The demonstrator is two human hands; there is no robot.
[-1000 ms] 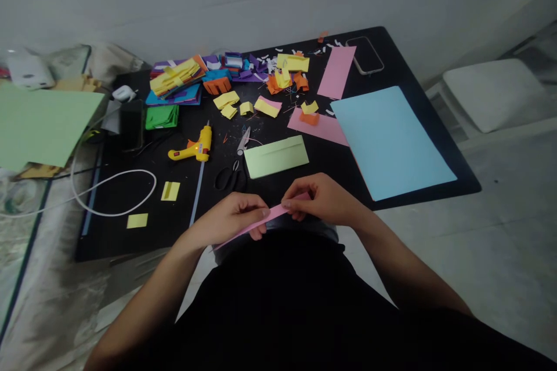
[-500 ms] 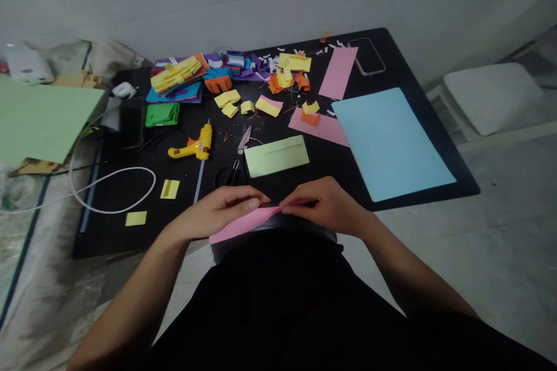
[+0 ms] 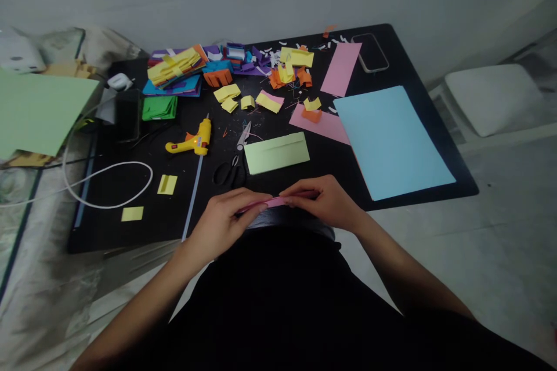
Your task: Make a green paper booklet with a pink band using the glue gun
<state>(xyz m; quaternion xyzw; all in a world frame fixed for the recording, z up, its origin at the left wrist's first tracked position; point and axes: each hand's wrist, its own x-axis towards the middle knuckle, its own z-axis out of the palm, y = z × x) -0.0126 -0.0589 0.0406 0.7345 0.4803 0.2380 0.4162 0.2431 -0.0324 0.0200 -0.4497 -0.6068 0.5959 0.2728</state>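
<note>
Both hands hold a narrow pink paper strip (image 3: 278,202) just in front of the near edge of the black table (image 3: 130,232). My left hand (image 3: 224,220) pinches its left end and my right hand (image 3: 326,202) pinches its right end. The strip lies almost level between the fingers. Just beyond the hands lie a folded light green paper (image 3: 277,152) and black-handled scissors (image 3: 232,167).
A yellow glue gun (image 3: 191,142) with a white cable (image 3: 108,185) lies at left. A light blue sheet (image 3: 389,139), pink sheets (image 3: 340,69), a phone (image 3: 373,52) and several coloured paper scraps (image 3: 226,75) cover the back. A large green sheet (image 3: 39,110) sits off the table's left.
The pink paper has gone from a slanted, wider flap to a thin level strip. My left hand rose and moved right; both hands came closer together.
</note>
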